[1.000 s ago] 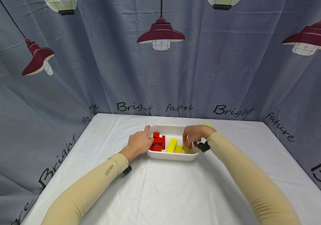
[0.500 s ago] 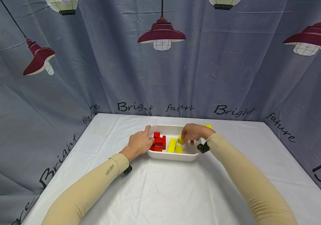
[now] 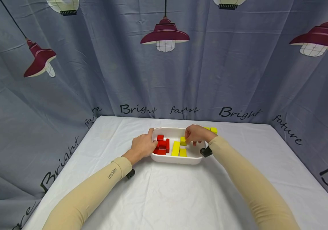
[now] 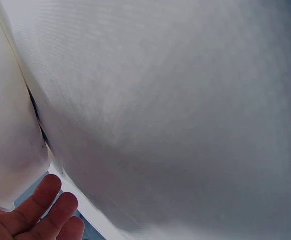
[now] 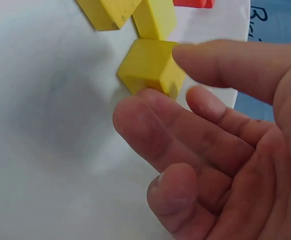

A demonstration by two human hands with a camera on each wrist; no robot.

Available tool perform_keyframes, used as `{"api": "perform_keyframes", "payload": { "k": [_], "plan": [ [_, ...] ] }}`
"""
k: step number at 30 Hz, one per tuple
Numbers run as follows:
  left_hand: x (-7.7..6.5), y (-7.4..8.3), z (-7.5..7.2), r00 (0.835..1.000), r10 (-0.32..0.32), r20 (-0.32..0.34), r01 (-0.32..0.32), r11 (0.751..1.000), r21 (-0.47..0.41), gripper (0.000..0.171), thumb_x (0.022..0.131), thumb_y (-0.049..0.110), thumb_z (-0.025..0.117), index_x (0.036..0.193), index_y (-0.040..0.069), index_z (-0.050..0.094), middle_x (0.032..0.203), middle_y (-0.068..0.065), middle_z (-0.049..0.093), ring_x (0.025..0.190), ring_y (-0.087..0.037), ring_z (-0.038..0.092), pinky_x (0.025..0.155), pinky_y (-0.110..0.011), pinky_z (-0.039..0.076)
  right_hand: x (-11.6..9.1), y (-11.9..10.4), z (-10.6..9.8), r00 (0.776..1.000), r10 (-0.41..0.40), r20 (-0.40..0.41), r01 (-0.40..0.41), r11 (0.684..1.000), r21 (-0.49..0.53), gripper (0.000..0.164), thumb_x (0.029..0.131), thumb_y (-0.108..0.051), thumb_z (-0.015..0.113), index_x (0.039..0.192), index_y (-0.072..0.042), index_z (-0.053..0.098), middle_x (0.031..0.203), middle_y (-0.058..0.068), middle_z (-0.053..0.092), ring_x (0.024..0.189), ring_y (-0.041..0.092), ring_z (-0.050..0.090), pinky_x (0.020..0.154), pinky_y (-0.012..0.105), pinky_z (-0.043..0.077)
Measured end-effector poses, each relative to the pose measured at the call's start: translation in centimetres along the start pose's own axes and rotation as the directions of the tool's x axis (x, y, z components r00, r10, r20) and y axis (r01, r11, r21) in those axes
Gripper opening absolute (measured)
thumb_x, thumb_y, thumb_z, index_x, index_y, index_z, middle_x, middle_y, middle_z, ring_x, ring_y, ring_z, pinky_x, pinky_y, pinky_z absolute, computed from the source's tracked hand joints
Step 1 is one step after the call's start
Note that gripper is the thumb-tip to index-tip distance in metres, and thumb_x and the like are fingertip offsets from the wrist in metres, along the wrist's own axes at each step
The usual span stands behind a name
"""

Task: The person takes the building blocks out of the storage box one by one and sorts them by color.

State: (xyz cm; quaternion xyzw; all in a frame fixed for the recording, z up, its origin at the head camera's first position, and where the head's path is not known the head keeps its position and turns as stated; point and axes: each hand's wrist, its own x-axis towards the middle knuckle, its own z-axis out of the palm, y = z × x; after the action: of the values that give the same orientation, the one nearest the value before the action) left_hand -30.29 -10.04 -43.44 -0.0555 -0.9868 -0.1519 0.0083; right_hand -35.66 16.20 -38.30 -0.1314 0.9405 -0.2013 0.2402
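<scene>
A white tray [image 3: 175,161] holds red blocks [image 3: 162,144] at its left end and yellow blocks. My left hand [image 3: 142,144] grips the tray's left end, thumb inside and other fingers outside; in the left wrist view, left fingertips [image 4: 48,187] lie beside the white wall. At the tray's right part my right hand [image 3: 197,132] pinches a yellow cube [image 5: 148,65] near its corner between thumb and a finger. This cube sits on the tray floor against a long yellow block [image 3: 175,148], behind another short yellow block [image 3: 182,152].
More yellow blocks [image 3: 213,130] show behind my right wrist, beyond the tray. A white cloth covers the table [image 3: 164,198]. Grey-blue curtain [image 3: 164,80] printed with lamps and lettering hangs behind and at the sides.
My right hand has carried the yellow cube from the tray's front right to the back, beside the long yellow block, and straightened it. The left hand stays in place.
</scene>
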Motion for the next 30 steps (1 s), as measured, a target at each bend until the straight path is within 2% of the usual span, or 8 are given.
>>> {"api": "perform_keyframes", "payload": {
  "k": [10, 19, 24, 30],
  "plan": [
    [-0.1, 0.1, 0.1, 1.000, 0.000, -0.004, -0.001, 1.000, -0.003, 0.063, 0.097, 0.039, 0.047, 0.154, 0.017, 0.032, 0.122, -0.012, 0.069, 0.102, -0.027, 0.068, 0.085, -0.047, 0.055, 0.4, -0.2, 0.5, 0.998, 0.030, -0.058, -0.027, 0.998, 0.051, 0.022, 0.085, -0.016, 0.077, 0.099, -0.008, 0.062, 0.094, 0.007, 0.066, 0.068, 0.020, 0.069, 0.060, 0.028, 0.047],
    [-0.1, 0.0, 0.2, 1.000, -0.009, 0.006, 0.009, 1.000, -0.001, 0.063, 0.097, 0.040, 0.048, 0.154, 0.017, 0.032, 0.121, -0.012, 0.070, 0.099, -0.026, 0.068, 0.084, -0.046, 0.055, -0.2, -0.7, 1.0, 0.996, 0.066, -0.062, -0.062, 0.996, 0.065, 0.040, 0.087, -0.017, 0.075, 0.122, -0.002, 0.063, 0.108, 0.011, 0.068, 0.072, 0.020, 0.069, 0.068, 0.030, 0.051],
    [-0.2, 0.1, 0.1, 1.000, -0.010, 0.006, 0.010, 1.000, 0.003, 0.063, 0.097, 0.039, 0.047, 0.154, 0.017, 0.033, 0.118, -0.011, 0.070, 0.096, -0.025, 0.067, 0.083, -0.045, 0.056, 0.0, -1.1, 1.0, 0.995, 0.087, -0.057, -0.084, 0.995, 0.054, 0.042, 0.087, -0.017, 0.075, 0.124, -0.001, 0.065, 0.103, 0.011, 0.071, 0.072, 0.019, 0.069, 0.068, 0.029, 0.051],
    [-0.2, 0.1, 0.0, 1.000, -0.009, 0.008, 0.009, 1.000, 0.001, 0.063, 0.097, 0.039, 0.048, 0.154, 0.017, 0.033, 0.120, -0.012, 0.070, 0.097, -0.026, 0.067, 0.083, -0.045, 0.055, 0.1, -1.1, 0.8, 0.993, 0.116, -0.014, -0.115, 0.992, 0.058, 0.033, 0.087, -0.017, 0.075, 0.116, -0.002, 0.068, 0.090, 0.007, 0.073, 0.072, 0.017, 0.069, 0.067, 0.026, 0.050]
  ]
}}
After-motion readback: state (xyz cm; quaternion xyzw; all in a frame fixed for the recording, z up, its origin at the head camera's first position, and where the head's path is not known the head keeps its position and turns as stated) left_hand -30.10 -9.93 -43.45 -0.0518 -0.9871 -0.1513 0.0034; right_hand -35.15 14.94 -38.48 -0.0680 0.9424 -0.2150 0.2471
